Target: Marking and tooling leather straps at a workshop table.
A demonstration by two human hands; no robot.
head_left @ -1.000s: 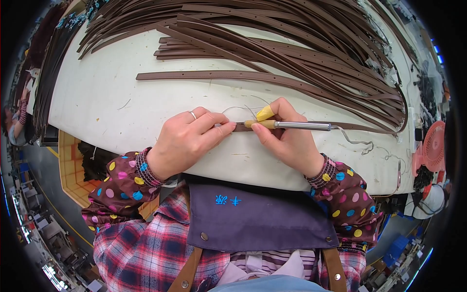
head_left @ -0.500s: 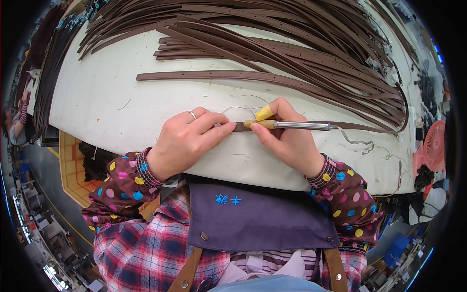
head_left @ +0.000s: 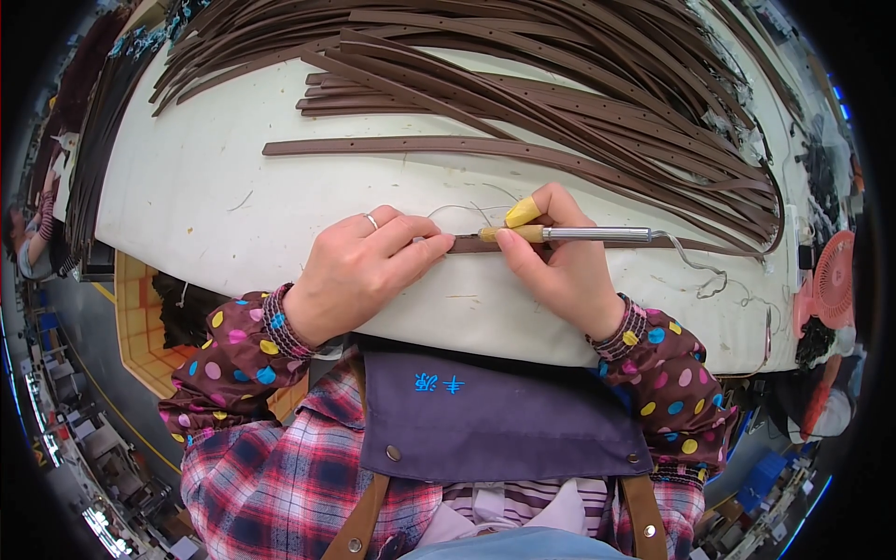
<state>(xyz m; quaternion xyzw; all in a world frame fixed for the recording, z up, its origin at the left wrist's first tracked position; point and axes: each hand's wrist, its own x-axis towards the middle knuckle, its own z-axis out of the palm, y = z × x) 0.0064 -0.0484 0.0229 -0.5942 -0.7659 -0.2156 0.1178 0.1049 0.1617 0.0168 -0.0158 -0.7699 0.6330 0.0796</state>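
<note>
A narrow brown leather strap (head_left: 480, 247) lies across the near part of the white table. My left hand (head_left: 355, 271) pinches it between thumb and fingertips, and they hide its end. My right hand (head_left: 567, 271) is closed round a pen-shaped tool (head_left: 597, 234) with a tan grip, a silver shaft and a thin wire (head_left: 686, 263) trailing from its back end. The tool points left, its thin tip at the strap close to my left fingertips; exact contact cannot be made out. Yellow tape (head_left: 521, 212) wraps my right index finger. Fine thread (head_left: 453, 206) loops above the strap.
One loose brown strap (head_left: 373, 146) lies just beyond my hands. A large pile of punched brown straps (head_left: 579, 103) covers the far side and right of the white table (head_left: 205, 201). A pink fan (head_left: 833, 280) stands at the right edge. Another person (head_left: 39, 238) is far left.
My right hand and the pen-shaped tool have shifted slightly right and up, so more of the thin tip shows. My left hand has stayed in place on the strap.
</note>
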